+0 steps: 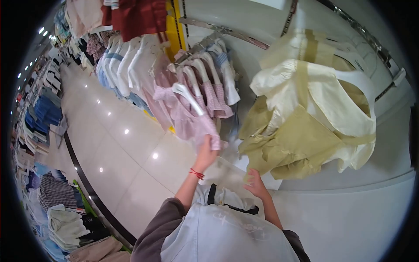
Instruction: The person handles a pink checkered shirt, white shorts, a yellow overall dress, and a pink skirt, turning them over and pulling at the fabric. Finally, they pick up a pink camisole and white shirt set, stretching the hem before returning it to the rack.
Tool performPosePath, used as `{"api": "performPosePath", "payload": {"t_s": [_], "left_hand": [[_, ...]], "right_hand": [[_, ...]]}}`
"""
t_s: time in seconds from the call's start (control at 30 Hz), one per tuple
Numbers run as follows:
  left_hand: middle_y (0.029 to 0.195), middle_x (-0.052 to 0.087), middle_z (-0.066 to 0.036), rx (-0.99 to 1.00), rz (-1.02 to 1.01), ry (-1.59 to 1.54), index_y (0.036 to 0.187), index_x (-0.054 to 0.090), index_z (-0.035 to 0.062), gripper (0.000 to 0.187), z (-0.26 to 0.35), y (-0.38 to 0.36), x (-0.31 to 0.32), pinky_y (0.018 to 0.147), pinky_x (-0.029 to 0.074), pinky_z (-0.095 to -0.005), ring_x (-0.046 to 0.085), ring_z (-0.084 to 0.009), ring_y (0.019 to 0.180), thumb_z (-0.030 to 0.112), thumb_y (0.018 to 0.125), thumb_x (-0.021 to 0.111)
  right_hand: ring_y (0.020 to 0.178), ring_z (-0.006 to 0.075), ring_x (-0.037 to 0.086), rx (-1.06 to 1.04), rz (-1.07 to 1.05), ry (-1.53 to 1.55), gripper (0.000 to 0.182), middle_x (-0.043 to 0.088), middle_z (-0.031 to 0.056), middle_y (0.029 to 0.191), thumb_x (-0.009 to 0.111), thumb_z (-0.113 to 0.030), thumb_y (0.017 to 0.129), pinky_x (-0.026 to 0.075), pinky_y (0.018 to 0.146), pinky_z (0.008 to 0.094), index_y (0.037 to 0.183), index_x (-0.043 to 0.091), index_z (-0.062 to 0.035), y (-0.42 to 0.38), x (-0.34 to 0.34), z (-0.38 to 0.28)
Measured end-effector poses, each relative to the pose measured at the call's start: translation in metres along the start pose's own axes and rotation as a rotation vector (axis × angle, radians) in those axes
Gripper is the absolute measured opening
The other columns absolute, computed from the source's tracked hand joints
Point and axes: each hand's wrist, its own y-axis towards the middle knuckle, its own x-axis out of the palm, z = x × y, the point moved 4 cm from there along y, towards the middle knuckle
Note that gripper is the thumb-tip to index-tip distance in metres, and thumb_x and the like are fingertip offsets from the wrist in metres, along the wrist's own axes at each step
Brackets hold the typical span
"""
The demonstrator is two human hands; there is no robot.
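My left hand (207, 153), with a red string at the wrist, is closed on the lower edge of a pink garment (185, 115) that hangs from a white hanger (188, 97) at the front of a rail. My right hand (255, 183) is raised just below a cream and olive garment (301, 131) on the right. Its fingers are near the olive hem, and whether they touch it is unclear. More pink checked garments (212, 97) hang behind the one in my left hand.
Metal wall bars (227, 31) run above the garments. Red clothes (139, 19) hang at the top. White clothes (126, 67) hang further left. Across the tiled aisle (118, 144) are racks and folded clothes (65, 225). A white ledge (340, 214) lies at the lower right.
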Motion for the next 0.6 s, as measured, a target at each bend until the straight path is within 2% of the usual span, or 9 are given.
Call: {"api": "performPosePath", "payload": {"t_s": [0.07, 0.1, 0.2, 0.23, 0.37, 0.47, 0.5, 0.57, 0.6], "left_hand": [[0.084, 0.047, -0.014, 0.185, -0.013, 0.002, 0.099, 0.035, 0.0023, 0.032, 0.031, -0.004, -0.005, 0.065, 0.043, -0.0311, 0.05, -0.0212, 0.072, -0.001, 0.071, 0.052], [0.086, 0.046, -0.014, 0.155, -0.072, -0.053, 0.1, 0.036, 0.0021, 0.033, 0.038, -0.005, -0.009, 0.068, 0.043, -0.0315, 0.049, -0.022, 0.076, -0.001, 0.071, 0.053], [0.09, 0.046, -0.014, 0.114, -0.226, -0.199, 0.103, 0.036, 0.0016, 0.037, 0.051, -0.01, -0.021, 0.076, 0.041, -0.0319, 0.049, -0.0235, 0.086, 0.002, 0.072, 0.055], [0.092, 0.047, -0.014, 0.131, -0.267, -0.225, 0.105, 0.036, 0.0014, 0.038, 0.053, -0.013, -0.025, 0.077, 0.04, -0.0317, 0.049, -0.0235, 0.088, 0.002, 0.072, 0.055], [0.101, 0.048, -0.013, 0.133, -0.557, -0.302, 0.112, 0.038, 0.0017, 0.046, 0.031, -0.013, -0.064, 0.084, 0.038, -0.0314, 0.048, -0.0241, 0.097, 0.004, 0.072, 0.06], [0.113, 0.044, -0.015, 0.371, -0.118, -0.047, 0.117, 0.035, 0.0004, 0.056, -0.02, 0.0, -0.123, 0.089, 0.037, -0.033, 0.045, -0.0252, 0.104, 0.01, 0.071, 0.066], [0.117, 0.04, -0.017, 0.298, -0.012, -0.005, 0.119, 0.032, -0.0011, 0.062, -0.041, 0.004, -0.142, 0.092, 0.034, -0.0345, 0.041, -0.0278, 0.108, 0.011, 0.07, 0.067], [0.125, 0.032, -0.022, 0.142, 0.2, 0.076, 0.123, 0.025, -0.0041, 0.072, -0.082, 0.004, -0.179, 0.098, 0.028, -0.0373, 0.033, -0.0332, 0.117, 0.013, 0.068, 0.069], [0.128, 0.028, -0.022, 0.081, 0.202, 0.059, 0.126, 0.02, -0.0033, 0.08, -0.105, 0.004, -0.188, 0.099, 0.026, -0.0377, 0.03, -0.0319, 0.12, 0.016, 0.067, 0.071]], "right_hand": [[0.102, 0.0171, 0.047, -0.11, 0.052, 0.05, 0.079, 0.039, 0.0122, 0.122, 0.071, -0.008, 0.066, 0.043, 0.08, 0.032, 0.13, 0.025, -0.0073, 0.036, 0.028, -0.027], [0.106, 0.0176, 0.045, -0.164, 0.078, 0.074, 0.083, 0.037, 0.0119, 0.125, 0.072, -0.008, 0.065, 0.042, 0.083, 0.0323, 0.131, 0.024, -0.0072, 0.054, 0.041, -0.038], [0.117, 0.0215, 0.037, -0.159, -0.132, 0.27, 0.08, 0.036, 0.0116, 0.127, 0.073, -0.017, 0.066, 0.033, 0.096, 0.0351, 0.13, 0.028, -0.0027, 0.111, 0.092, -0.054], [0.114, 0.02, 0.041, -0.155, -0.059, 0.31, 0.074, 0.041, 0.0095, 0.123, 0.071, -0.013, 0.068, 0.034, 0.095, 0.0341, 0.129, 0.03, -0.0022, 0.117, 0.104, -0.065], [0.113, 0.0184, 0.042, -0.232, -0.2, 0.391, 0.062, 0.042, 0.0084, 0.125, 0.055, -0.027, 0.083, 0.036, 0.094, 0.0319, 0.132, 0.025, -0.0034, 0.139, 0.147, -0.051], [0.114, 0.0184, 0.042, 0.452, 0.005, 0.839, 0.056, 0.043, 0.0075, 0.124, 0.05, -0.031, 0.087, 0.036, 0.094, 0.0327, 0.131, 0.028, -0.0043, 0.131, 0.167, -0.071], [0.115, 0.019, 0.042, 0.282, -0.032, 0.759, 0.059, 0.042, 0.0082, 0.126, 0.048, -0.038, 0.088, 0.037, 0.093, 0.0341, 0.132, 0.027, -0.0048, 0.136, 0.173, -0.05], [0.116, 0.0203, 0.042, 0.399, -0.048, 0.753, 0.061, 0.042, 0.0092, 0.127, 0.046, -0.04, 0.088, 0.037, 0.094, 0.0343, 0.134, 0.025, -0.0047, 0.127, 0.183, -0.048], [0.116, 0.021, 0.042, 0.46, -0.055, 0.749, 0.063, 0.041, 0.0097, 0.128, 0.045, -0.041, 0.088, 0.037, 0.094, 0.0344, 0.134, 0.024, -0.0046, 0.123, 0.187, -0.047]]}}
